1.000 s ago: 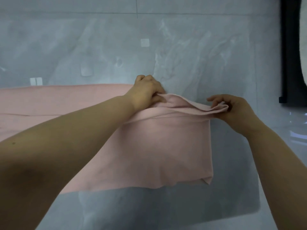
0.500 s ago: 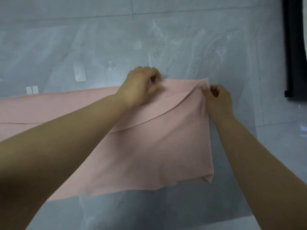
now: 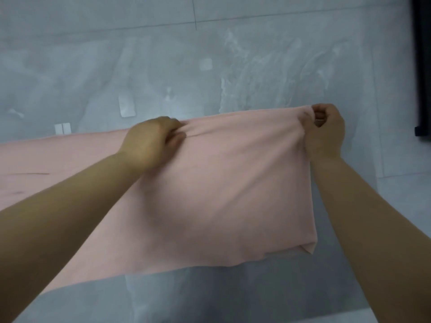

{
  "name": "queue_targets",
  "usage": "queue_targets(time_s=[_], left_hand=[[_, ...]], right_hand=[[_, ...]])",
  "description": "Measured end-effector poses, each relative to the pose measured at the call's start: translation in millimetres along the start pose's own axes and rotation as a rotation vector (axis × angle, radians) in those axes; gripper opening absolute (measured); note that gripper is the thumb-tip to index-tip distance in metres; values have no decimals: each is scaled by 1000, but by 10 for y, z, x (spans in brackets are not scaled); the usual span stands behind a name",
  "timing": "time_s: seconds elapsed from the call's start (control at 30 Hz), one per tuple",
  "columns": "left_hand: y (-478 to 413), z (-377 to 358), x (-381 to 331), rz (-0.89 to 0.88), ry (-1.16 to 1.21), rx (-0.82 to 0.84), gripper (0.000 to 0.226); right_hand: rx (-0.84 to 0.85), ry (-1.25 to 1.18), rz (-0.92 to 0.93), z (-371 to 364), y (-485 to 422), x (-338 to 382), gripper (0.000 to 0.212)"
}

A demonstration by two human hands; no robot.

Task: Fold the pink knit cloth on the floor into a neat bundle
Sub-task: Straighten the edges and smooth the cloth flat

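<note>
The pink knit cloth [image 3: 233,194] lies spread across the grey floor, running off the left edge of the view. Its right portion is doubled over into a rectangular panel with a folded corner at the lower right. My left hand [image 3: 151,145] grips the cloth's far edge near the middle, fingers curled into the fabric. My right hand [image 3: 325,131] pinches the far right corner of the folded panel. Between the two hands the far edge is pulled taut and straight.
The glossy grey marble-patterned floor tiles [image 3: 233,54] reflect small bright patches of light. A dark vertical object [image 3: 422,66] stands at the right edge, beyond the cloth. My shadow falls on the floor [image 3: 210,297] in front of the cloth's near edge.
The upper layer was loose and sagging between my hands. My right hand has carried its corner away from me and rightward, and the far edge now lies stretched straight. My left hand kept its grip.
</note>
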State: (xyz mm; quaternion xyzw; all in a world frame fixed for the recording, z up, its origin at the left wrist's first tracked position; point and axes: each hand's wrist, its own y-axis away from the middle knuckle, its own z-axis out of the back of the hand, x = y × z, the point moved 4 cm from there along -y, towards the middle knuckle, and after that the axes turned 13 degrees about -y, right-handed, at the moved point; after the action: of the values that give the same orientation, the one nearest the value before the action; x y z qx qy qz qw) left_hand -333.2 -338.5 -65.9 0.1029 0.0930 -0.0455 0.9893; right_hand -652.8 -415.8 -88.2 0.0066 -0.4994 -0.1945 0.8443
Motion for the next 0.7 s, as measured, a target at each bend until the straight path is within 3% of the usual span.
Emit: queue_targets(time_s=[0.07,0.2,0.4,0.47,0.53,0.6,0.7], left_hand=[[-110,-7,134,169,77,59,23],[-238,-49,176,239,158,137,20],[-261,-110,117,287,158,25,17],[-218,-106,48,268,75,-44,17],[-108,-107,-99,201,29,-99,26],[40,-164,-344,1,-11,-97,36],[300,-385,-737,-292,-124,47,46]], right_hand=[[-4,99,21,-25,76,-48,28],[-2,211,38,-13,140,-111,26],[4,108,23,4,-13,-47,17],[39,34,14,57,120,-91,27],[54,35,19,256,394,-202,29],[80,110,43,540,768,-397,22],[151,200,64,913,1393,-720,26]])
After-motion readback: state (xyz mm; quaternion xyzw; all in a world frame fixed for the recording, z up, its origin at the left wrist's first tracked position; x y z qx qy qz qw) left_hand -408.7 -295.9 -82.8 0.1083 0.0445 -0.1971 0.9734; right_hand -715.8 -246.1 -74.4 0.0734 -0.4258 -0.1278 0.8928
